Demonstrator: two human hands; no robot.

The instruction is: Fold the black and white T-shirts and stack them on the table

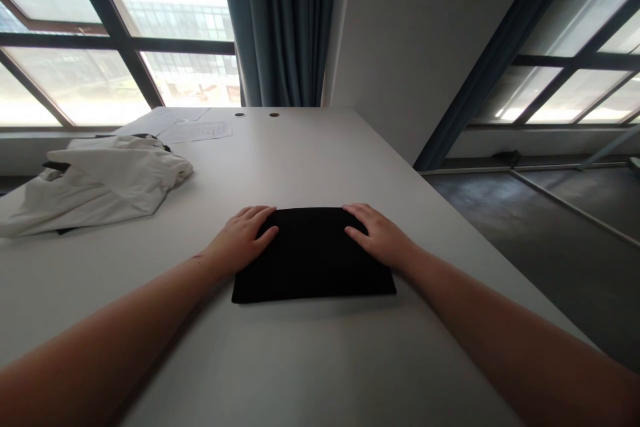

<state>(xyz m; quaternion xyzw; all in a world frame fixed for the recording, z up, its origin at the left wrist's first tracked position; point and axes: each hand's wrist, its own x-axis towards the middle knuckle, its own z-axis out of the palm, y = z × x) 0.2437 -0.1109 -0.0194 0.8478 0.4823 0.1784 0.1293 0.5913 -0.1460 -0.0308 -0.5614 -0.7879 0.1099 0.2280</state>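
Note:
A flat black rectangular piece [315, 257], perhaps a folded cloth or a folder, lies on the white table in front of me. Its surface is too dark to show what it is made of. My left hand [249, 235] rests over its far left corner, thumb stretched inward across the top and fingers extended toward the far edge. Mirroring that, my right hand [379, 233] lies over the far right corner with its thumb apart from the fingers. Both palms cover parts of the side edges.
A crumpled white garment [113, 177] with dark parts lies at the left of the white table [300, 160]. Behind it are sheets of paper [197, 131]. Two round holes sit near the far edge. A blue curtain [280, 27] hangs beyond; the table's right edge drops to grey floor.

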